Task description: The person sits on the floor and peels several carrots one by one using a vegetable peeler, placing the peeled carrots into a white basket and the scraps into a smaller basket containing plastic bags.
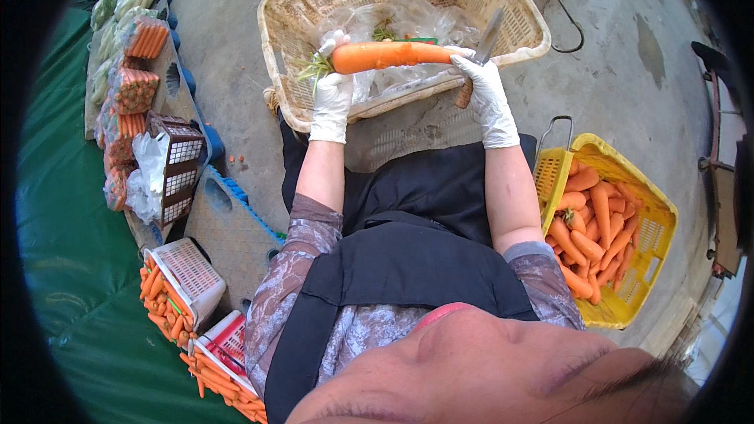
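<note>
A large orange carrot [389, 56] lies level across both gloved hands, with green leaf stubs at its left end. My left hand [333, 100], in a white glove, is closed round that leafy end. In my right hand [488, 104], also gloved, is a knife [491, 34] with a brown handle, its blade pointing up and away. The fingers of this hand also meet the carrot's thin right end. Below the carrot stands a dirty cream plastic basket [276, 78] holding clear plastic bags [440, 22] and some green trimmings [384, 30].
To my right is a yellow basket [656, 259] of loose carrots [589, 239], its metal handle raised. Bagged carrots [135, 90], a brown crate [179, 159] and white baskets [187, 267] line the left, beside a green sheet [86, 267]. A hooked rod [562, 12] is at the far right.
</note>
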Motion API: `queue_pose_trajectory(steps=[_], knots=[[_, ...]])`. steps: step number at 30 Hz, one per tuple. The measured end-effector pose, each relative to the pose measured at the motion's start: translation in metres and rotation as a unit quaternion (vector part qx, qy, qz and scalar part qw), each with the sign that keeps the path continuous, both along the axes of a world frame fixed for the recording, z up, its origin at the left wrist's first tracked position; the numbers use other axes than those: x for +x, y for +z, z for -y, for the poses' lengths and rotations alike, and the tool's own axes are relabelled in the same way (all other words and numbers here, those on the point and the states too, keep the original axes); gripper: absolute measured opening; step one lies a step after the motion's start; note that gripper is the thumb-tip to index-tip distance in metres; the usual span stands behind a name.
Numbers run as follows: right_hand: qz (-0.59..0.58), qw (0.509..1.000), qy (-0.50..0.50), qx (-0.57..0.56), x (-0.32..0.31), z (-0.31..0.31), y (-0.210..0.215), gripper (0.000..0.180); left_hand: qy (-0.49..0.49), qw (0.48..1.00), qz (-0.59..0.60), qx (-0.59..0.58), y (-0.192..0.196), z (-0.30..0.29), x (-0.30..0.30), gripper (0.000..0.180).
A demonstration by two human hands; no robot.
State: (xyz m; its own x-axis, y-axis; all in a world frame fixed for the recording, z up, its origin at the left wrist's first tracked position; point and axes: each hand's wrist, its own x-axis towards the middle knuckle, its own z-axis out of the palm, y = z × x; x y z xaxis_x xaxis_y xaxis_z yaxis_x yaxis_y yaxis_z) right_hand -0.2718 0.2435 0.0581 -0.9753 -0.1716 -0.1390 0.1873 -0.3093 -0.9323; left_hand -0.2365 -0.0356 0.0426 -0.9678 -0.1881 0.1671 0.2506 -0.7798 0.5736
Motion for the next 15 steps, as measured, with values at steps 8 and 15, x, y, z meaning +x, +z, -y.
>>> queue_pose_trajectory(steps=[8,15], knots=[[-0.070,0.996,-0.037,0.028,-0.001,-0.004,0.004,0.029,-0.079,0.964,0.081,-0.239,-0.003,0.006,0.006,0.059],[-0.033,0.998,-0.052,0.024,-0.019,-0.001,-0.021,0.025,-0.297,0.862,0.226,-0.342,0.011,0.025,0.000,0.054]])
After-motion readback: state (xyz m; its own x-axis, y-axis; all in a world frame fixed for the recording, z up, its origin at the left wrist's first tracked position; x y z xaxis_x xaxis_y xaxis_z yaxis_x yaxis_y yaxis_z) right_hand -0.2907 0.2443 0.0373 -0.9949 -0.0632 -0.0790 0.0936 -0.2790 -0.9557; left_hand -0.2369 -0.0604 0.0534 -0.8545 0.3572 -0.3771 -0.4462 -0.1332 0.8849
